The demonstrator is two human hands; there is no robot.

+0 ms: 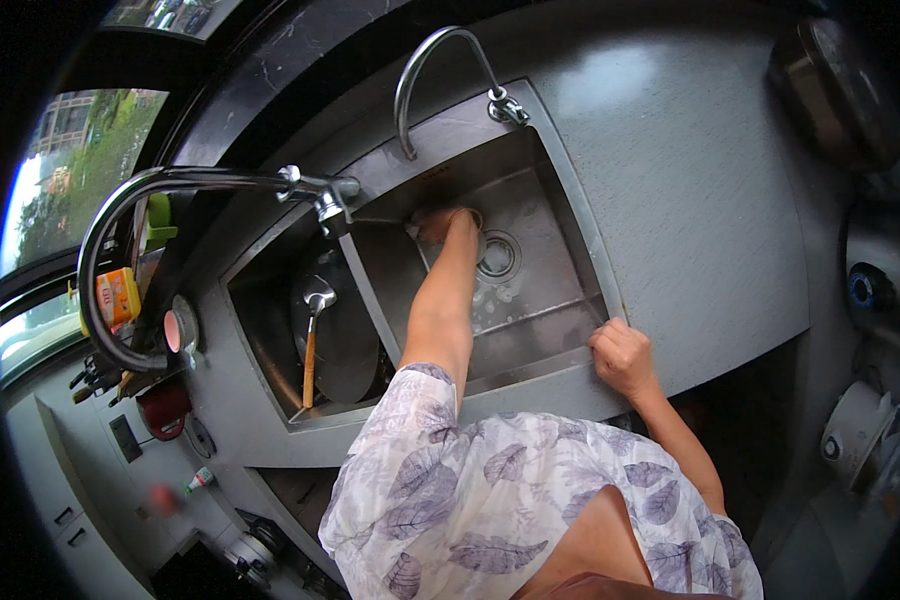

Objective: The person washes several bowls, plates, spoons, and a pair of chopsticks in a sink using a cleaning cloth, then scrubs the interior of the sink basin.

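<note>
My left hand (pixel 436 223) is down in the right basin of a stainless steel double sink (pixel 540 217), near its left wall. It is blurred, and a small whitish patch shows beside the fingers; whether it grips something is unclear. A band circles that wrist. Right of it lies the round drain strainer (pixel 498 256), with foamy water spots on the basin floor. My right hand (pixel 621 355) rests as a closed fist on the counter at the basin's near right corner. No object shows in it.
The left basin holds a dark wok (pixel 345 330) and a wooden-handled ladle (pixel 311 345). A large curved faucet (pixel 195 180) and a thinner gooseneck tap (pixel 450 34) rise behind the sink. A pink-lined cup (pixel 181 330) stands left; cookers (pixel 881 270) line the right side.
</note>
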